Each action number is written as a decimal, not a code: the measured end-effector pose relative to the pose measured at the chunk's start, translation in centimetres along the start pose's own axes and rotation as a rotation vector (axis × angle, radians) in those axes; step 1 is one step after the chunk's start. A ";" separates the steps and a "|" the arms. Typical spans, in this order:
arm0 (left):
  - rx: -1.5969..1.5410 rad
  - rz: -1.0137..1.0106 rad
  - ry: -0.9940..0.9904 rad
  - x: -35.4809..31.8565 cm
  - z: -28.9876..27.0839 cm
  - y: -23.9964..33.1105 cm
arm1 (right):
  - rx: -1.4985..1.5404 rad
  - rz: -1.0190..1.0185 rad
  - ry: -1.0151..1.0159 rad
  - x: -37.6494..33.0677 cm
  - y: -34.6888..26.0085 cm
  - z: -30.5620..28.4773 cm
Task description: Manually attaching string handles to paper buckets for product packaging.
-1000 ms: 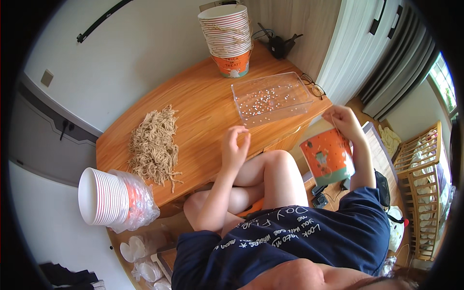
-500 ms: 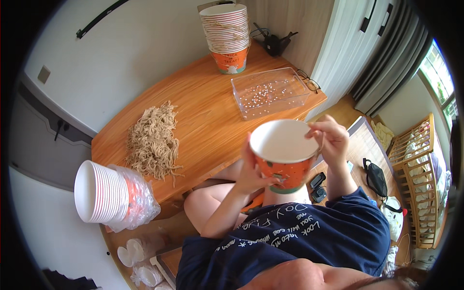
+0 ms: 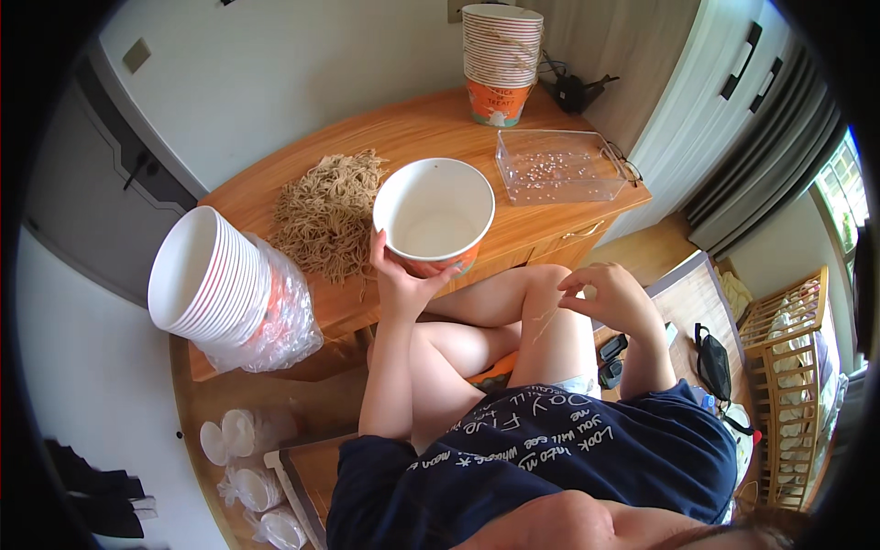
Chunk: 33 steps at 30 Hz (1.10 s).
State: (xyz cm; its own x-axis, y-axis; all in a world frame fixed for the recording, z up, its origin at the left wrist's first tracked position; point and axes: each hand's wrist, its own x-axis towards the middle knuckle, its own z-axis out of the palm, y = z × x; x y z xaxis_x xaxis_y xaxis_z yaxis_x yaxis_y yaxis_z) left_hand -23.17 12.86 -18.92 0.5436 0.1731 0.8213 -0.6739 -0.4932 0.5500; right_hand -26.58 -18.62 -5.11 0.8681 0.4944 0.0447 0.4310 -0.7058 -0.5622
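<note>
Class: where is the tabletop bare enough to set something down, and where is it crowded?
Widest: the tabletop between cord heap and clear tray, beyond the bucket in the left hand. Smaller: between cord heap and wrapped stack. Crowded: the right end, with clear tray, eyeglasses, black device and upright bucket stack.

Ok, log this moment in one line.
left hand: holds orange bucket | right hand: holds thin string | desk: tan string pile, clear tray

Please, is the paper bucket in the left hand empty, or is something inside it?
Empty: the paper bucket opens toward the camera, and only white walls and bottom show inside.
</note>
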 end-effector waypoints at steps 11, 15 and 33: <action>0.384 0.033 0.255 0.1 3.0 4.2 | 0.415 -0.017 0.345 0.9 -0.3 3.2; -0.533 -0.298 -0.269 -3.1 5.0 10.4 | 0.105 -0.287 0.667 1.5 -1.5 4.6; -0.837 -0.738 -0.125 -1.2 6.7 5.7 | -0.006 -0.784 0.581 0.4 1.4 12.8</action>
State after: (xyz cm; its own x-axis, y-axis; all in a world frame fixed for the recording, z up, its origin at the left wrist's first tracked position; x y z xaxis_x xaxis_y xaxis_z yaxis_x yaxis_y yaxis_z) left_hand -24.32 4.11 -17.81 0.9633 0.0761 0.2573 -0.2644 0.4313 0.8626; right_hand -28.80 -12.94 -16.46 0.3204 0.4983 0.8056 0.9378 -0.2867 -0.1956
